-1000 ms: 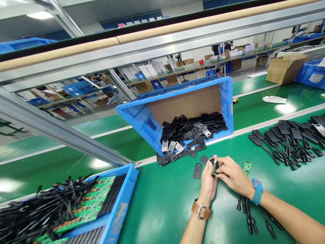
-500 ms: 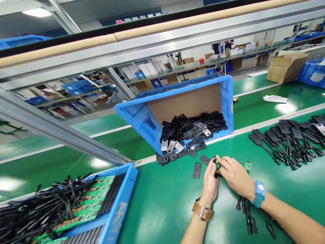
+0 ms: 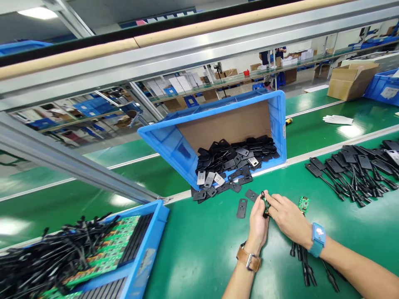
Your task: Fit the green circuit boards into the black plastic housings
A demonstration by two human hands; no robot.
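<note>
At the middle of the green surface [image 3: 199, 249], we pinch a small green circuit board [image 3: 266, 204] between the closed fingers of our left hand [image 3: 258, 222] and right hand [image 3: 288, 216], the tipped blue crate [image 3: 168, 141] of black plastic covers [image 3: 237, 158] at twelve o'clock, a loose circuit board [image 3: 303, 204] at three.

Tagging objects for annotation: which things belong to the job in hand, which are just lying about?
In hand: small green circuit board with black plastic shell, pinched by left hand and right hand; flat black plastic cover beside them; tilted blue plastic crate of black covers.
Lying about: white glove; brown cardboard box; blue plastic bin beside it.
</note>
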